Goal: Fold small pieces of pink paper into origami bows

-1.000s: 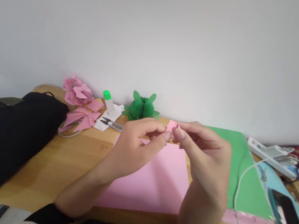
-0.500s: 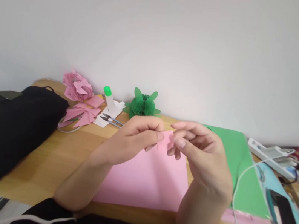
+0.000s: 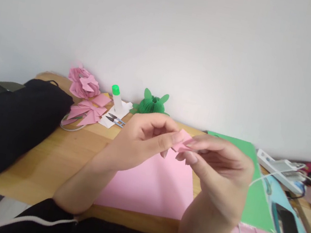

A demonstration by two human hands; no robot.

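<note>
A small folded piece of pink paper [image 3: 182, 141] is held up between my two hands. My left hand [image 3: 147, 141] pinches its left side between thumb and forefinger. From the right, my right hand [image 3: 219, 163] has thumb and fingers closed on the other side of the piece. Under both hands a large pink sheet [image 3: 146, 190] lies flat on the wooden table [image 3: 71, 158]. My fingers cover part of the small piece, so its full folded shape is hidden.
Behind my hands stand a green paper ball figure [image 3: 153, 106], a glue stick [image 3: 117, 98] and thread snips [image 3: 115, 119]. Pink paper pieces [image 3: 87, 111] lie left, beside black cloth [image 3: 7, 127]. To the right are green sheets [image 3: 260, 201], a phone [image 3: 291, 230], a power strip [image 3: 280, 171] and a white cable.
My right fingers have closed in on the small pink paper, which now looks tilted and more folded. The view has shifted slightly.
</note>
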